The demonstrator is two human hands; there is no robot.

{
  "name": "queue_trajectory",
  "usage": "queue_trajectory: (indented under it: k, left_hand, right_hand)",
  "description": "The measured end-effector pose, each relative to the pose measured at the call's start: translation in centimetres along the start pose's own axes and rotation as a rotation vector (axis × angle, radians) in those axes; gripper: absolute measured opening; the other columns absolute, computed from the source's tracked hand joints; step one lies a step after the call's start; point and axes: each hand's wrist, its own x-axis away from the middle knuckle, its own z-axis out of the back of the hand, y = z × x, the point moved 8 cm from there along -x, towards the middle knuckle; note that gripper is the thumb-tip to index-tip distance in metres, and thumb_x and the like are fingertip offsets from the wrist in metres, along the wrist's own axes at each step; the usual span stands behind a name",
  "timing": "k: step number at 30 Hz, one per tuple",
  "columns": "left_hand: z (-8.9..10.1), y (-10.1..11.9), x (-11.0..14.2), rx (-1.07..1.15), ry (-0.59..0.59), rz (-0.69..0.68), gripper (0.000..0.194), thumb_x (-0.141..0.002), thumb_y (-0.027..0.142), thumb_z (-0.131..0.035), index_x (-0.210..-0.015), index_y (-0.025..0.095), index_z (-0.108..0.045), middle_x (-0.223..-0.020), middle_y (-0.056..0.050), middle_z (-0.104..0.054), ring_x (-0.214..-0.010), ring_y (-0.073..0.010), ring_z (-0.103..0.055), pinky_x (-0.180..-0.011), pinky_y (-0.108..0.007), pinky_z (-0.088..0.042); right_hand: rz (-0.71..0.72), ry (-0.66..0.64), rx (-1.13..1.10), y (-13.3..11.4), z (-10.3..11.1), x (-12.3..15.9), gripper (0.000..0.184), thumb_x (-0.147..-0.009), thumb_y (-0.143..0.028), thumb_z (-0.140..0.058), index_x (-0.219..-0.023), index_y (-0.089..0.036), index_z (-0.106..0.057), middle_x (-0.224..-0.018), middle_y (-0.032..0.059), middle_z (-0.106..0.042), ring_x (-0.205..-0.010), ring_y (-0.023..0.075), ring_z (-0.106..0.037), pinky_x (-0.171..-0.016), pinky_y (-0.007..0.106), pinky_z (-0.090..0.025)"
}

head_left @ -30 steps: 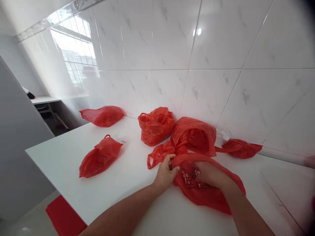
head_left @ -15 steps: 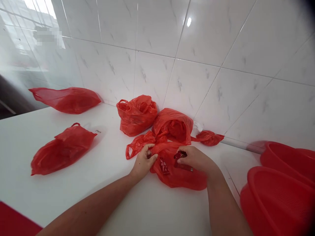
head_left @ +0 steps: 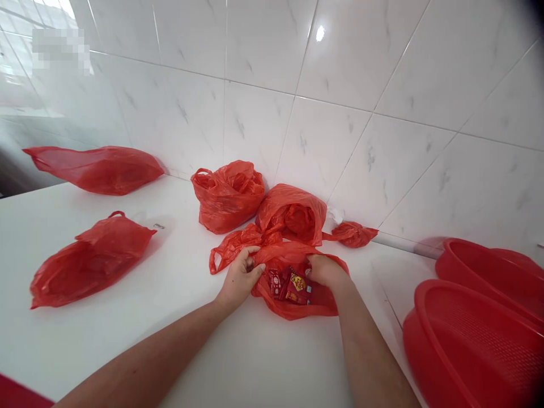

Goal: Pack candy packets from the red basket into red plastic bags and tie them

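Note:
A red plastic bag (head_left: 293, 311) lies on the white table with its mouth open towards me. My left hand (head_left: 243, 277) pinches the left edge of its mouth between thumb and fingers. Inside the bag are small dark red packets; one packet (head_left: 298, 287) has a yellow print, and another packet (head_left: 275, 283) with white lettering lies to its left. My right hand (head_left: 327, 271) reaches into the bag from the right, just beside the packets. Its fingertips are hidden, so I cannot tell whether they hold anything.
Behind stand a full red bag (head_left: 229, 198) and an open red bag (head_left: 293, 209) against the tiled wall. A small red bag (head_left: 355, 233) lies right of them. Two more bags, a front one (head_left: 93, 260) and a back one (head_left: 102, 170), are left. Red plastic baskets (head_left: 463, 340) are at right.
My right hand has moved deeper into the bag, and the dark red packet it held now lies beside the other one. My left hand keeps its grip on the edge. The view has shifted slightly right.

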Motion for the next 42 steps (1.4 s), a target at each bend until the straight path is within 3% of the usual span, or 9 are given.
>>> queue_trajectory:
  k: [11,15,19,21,25,29,34,39,42]
  left_hand:
    - [0.0,0.3,0.1,0.003,-0.001,-0.021,0.037,-0.081,0.038,-0.056,-0.113,0.022,-0.046,-0.061,0.009,-0.037,-0.051,-0.0091,-0.039,-0.049,-0.021,-0.033]
    - [0.0,0.6,0.1,0.005,0.004,-0.006,0.039,-0.08,0.04,-0.057,-0.114,0.022,-0.045,-0.062,0.008,-0.039,-0.051,-0.0094,-0.041,-0.049,-0.022,-0.034]
    - [-0.1,0.7,0.2,0.043,-0.015,0.002,0.039,-0.081,0.039,-0.057,-0.114,0.022,-0.044,-0.065,0.008,-0.044,-0.053,-0.0098,-0.045,-0.05,-0.022,-0.038]
    - [-0.1,0.6,0.2,0.033,-0.017,0.002,0.039,-0.081,0.039,-0.056,-0.115,0.022,-0.044,-0.065,0.007,-0.045,-0.054,-0.0102,-0.046,-0.051,-0.022,-0.038]
    - [0.2,-0.3,-0.1,0.002,-0.002,0.006,0.04,-0.081,0.039,-0.057,-0.116,0.023,-0.046,-0.065,0.006,-0.046,-0.055,-0.0118,-0.048,-0.051,-0.023,-0.038]
    - [0.2,-0.7,-0.3,0.037,0.003,-0.021,0.041,-0.08,0.039,-0.059,-0.116,0.023,-0.048,-0.065,0.005,-0.048,-0.054,-0.0124,-0.049,-0.05,-0.024,-0.038]
    - [0.3,-0.5,-0.3,0.019,0.021,-0.018,0.039,-0.079,0.036,-0.059,-0.113,0.022,-0.049,-0.06,0.008,-0.037,-0.05,-0.0088,-0.038,-0.047,-0.021,-0.032]
    - [0.1,-0.4,-0.1,0.027,0.003,-0.007,0.039,-0.08,0.036,-0.058,-0.115,0.021,-0.047,-0.06,0.009,-0.034,-0.05,-0.0083,-0.036,-0.047,-0.021,-0.031]
    - [0.1,-0.4,-0.1,0.01,0.015,-0.003,0.039,-0.079,0.036,-0.059,-0.114,0.021,-0.048,-0.06,0.009,-0.034,-0.05,-0.0081,-0.035,-0.047,-0.021,-0.031]
  right_hand:
    - [0.091,0.043,-0.116,-1.2,1.9,1.3,0.011,-0.077,-0.016,-0.049,-0.072,-0.019,-0.058,-0.073,-0.001,-0.062,-0.062,0.0119,-0.052,-0.053,0.023,-0.03]
    - [0.173,0.096,-0.199,-3.2,2.5,2.1,0.009,-0.077,-0.021,-0.054,-0.081,-0.02,-0.062,-0.08,-0.0007,-0.063,-0.069,0.0126,-0.055,-0.059,0.023,-0.034]
    - [0.315,-0.004,-0.268,-6.4,0.3,2.5,0.04,-0.068,-0.037,-0.069,-0.106,-0.026,-0.059,-0.105,0.001,-0.061,-0.088,0.0166,-0.057,-0.066,0.023,-0.039]
    - [0.349,-0.038,-0.233,-7.6,-1.4,2.3,0.043,-0.068,-0.035,-0.068,-0.108,-0.025,-0.058,-0.109,0.004,-0.058,-0.093,0.0195,-0.056,-0.067,0.025,-0.041]
    - [0.432,0.11,-0.201,-9.2,-2.3,1.8,0.038,-0.071,-0.023,-0.063,-0.109,-0.022,-0.057,-0.114,0.0085,-0.055,-0.1,0.022,-0.053,-0.078,0.029,-0.041]
    - [0.415,0.079,-0.295,-8.6,-2.2,1.2,0.026,-0.069,-0.014,-0.062,-0.094,-0.021,-0.057,-0.106,0.005,-0.059,-0.09,0.0177,-0.055,-0.07,0.025,-0.041]
    - [0.332,-0.022,-0.402,-7.0,-1.0,1.6,0.014,-0.076,-0.009,-0.049,-0.082,-0.021,-0.054,-0.081,-0.0017,-0.062,-0.07,0.0126,-0.056,-0.059,0.022,-0.038]
    - [0.391,0.122,-0.398,-6.4,2.0,2.8,0.028,-0.077,-0.006,-0.044,-0.095,-0.023,-0.058,-0.1,0.0001,-0.064,-0.086,0.0142,-0.058,-0.07,0.024,-0.041]
    - [0.387,0.109,-0.417,-6.0,2.5,2.9,0.031,-0.077,-0.005,-0.042,-0.095,-0.023,-0.06,-0.099,0.0,-0.065,-0.083,0.0138,-0.059,-0.069,0.025,-0.041]
